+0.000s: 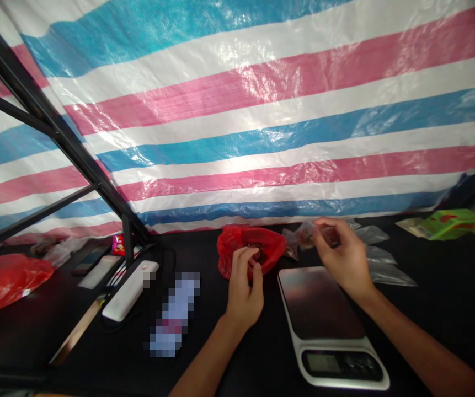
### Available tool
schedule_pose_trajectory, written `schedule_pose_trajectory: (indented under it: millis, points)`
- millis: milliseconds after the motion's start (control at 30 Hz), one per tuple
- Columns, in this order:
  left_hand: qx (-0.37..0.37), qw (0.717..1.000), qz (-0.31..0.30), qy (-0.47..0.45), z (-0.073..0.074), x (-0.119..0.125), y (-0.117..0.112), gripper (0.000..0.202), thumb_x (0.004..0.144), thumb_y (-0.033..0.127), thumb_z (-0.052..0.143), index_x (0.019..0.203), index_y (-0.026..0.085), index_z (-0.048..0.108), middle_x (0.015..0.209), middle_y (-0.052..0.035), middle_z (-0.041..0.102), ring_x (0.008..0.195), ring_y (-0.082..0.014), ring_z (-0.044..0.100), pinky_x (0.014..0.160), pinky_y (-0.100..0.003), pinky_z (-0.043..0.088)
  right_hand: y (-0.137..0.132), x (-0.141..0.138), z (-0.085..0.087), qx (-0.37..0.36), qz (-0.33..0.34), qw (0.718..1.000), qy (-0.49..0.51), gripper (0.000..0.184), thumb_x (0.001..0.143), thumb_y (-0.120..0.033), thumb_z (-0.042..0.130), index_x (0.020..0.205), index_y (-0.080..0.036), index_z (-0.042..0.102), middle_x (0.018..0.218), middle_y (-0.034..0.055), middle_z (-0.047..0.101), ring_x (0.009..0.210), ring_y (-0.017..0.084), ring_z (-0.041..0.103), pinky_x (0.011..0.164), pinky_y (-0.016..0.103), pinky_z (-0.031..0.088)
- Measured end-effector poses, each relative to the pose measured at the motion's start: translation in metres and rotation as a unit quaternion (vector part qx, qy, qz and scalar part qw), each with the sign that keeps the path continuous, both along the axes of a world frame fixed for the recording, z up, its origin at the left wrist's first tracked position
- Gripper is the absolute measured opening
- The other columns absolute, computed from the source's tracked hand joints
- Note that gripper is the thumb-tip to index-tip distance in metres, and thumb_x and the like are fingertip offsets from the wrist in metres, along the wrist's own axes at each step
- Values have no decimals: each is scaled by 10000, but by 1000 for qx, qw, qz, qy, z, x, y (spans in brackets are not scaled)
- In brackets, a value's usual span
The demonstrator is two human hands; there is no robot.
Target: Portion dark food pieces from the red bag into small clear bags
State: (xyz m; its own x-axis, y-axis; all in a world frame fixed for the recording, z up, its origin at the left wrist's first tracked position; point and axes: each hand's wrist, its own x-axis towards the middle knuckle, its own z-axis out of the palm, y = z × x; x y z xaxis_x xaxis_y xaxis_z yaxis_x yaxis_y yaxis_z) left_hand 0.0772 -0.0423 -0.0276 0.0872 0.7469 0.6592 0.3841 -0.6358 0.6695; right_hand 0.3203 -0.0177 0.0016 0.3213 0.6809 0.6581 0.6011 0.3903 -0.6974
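Scale display (pixel 323 363) illegible; left hand (pixel 244 292) over red bag (pixel 226 248), right hand (pixel 345 258) beside pouches (pixel 291 242), both grips unclear.

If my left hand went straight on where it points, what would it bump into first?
Probably the red bag: your left hand is right at its opening, though depth is unclear.

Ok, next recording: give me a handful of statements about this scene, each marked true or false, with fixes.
1. The left hand is at the opening of the red bag. True.
2. The digital scale is left of that bag. False: it is to the right and nearer.
3. The right hand is near a small clear bag. True.
4. The green packet sits on the scale. False: it lies at the far right.
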Motion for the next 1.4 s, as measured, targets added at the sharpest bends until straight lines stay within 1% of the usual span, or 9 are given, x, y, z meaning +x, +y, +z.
schedule_pose_trajectory:
  millis: [133, 333, 500, 633, 767, 967, 1100, 1300, 1400]
  points:
    - [-14, 999, 26, -15, 1, -1, 3, 219, 1078, 198, 448, 1197, 214, 631, 1173, -101, 619, 1130, -219, 616, 993, -369, 504, 20, 19, -16, -69, 8, 997, -17, 215, 929, -386, 655, 1041, -213, 714, 943, 79, 739, 689, 206, 662, 694, 370, 577]
    - [-16, 1000, 23, -12, 2, -2, 3, 220, 1081, 199, 437, 1168, 217, 638, 1159, -99, 610, 1113, -219, 612, 981, -366, 499, 34, 20, -39, -122, 181, 975, 35, 323, 936, -404, 624, 1192, -225, 704, 1117, 95, 779, 881, 239, 758, 769, 387, 652]
    - [-23, 999, 27, -18, 1, -4, 4, 219, 1082, 200, 434, 1143, 219, 643, 1143, -90, 607, 1112, -213, 613, 978, -354, 496, 35, 40, -48, -128, 154, 966, -163, 316, 884, -258, 646, 1183, -234, 744, 1195, 106, 755, 1135, 313, 702, 1080, 543, 531]
    - [-31, 999, 26, -18, 2, -4, 4, 226, 1085, 201, 424, 1130, 224, 645, 1149, -86, 602, 1115, -207, 615, 983, -345, 494, 34, 39, -51, -170, 149, 954, -199, 311, 966, -323, 601, 1214, -207, 748, 1146, 128, 756, 1052, 304, 726, 1006, 513, 577]
    - [-28, 999, 30, -21, 2, -4, 5, 229, 1084, 210, 429, 1112, 227, 655, 1143, -86, 600, 1111, -210, 621, 973, -344, 502, 37, 37, -49, -127, 160, 960, -194, 363, 999, -293, 509, 1274, -214, 733, 1237, 136, 732, 1135, 291, 710, 1036, 482, 574]
    - [-15, 999, 31, -26, 1, -5, 7, 226, 1060, 171, 453, 1071, 221, 672, 1103, -83, 615, 1065, -208, 642, 939, -339, 521, 42, 73, -58, -138, 52, 933, -330, 407, 857, -247, 623, 1243, -238, 752, 1311, 158, 703, 1279, 393, 612, 1123, 588, 481]
    - [-12, 1000, 14, -22, 1, -4, 6, 220, 1032, 132, 472, 1047, 216, 675, 1065, -75, 617, 1010, -199, 653, 890, -320, 532, 46, 86, -65, -168, 47, 946, -273, 390, 849, -262, 628, 1215, -203, 749, 1226, 162, 739, 1115, 352, 711, 1037, 496, 550]
    - [16, 1000, 0, 0, -1, -1, 2, 213, 981, 92, 515, 1060, 219, 667, 1053, -73, 640, 998, -206, 666, 882, -336, 558, 40, 66, -37, -100, 9, 981, -168, 266, 944, -295, 552, 1121, -213, 734, 1033, 112, 774, 867, 284, 747, 832, 420, 603]
    - [60, 997, 25, 37, -3, 3, -4, 289, 930, 108, 612, 1188, 231, 659, 1134, -98, 678, 1075, -249, 671, 943, -401, 572, 17, 34, -12, 40, -12, 997, -57, 187, 996, -346, 589, 1089, -235, 708, 1060, 104, 737, 912, 277, 712, 823, 419, 593]
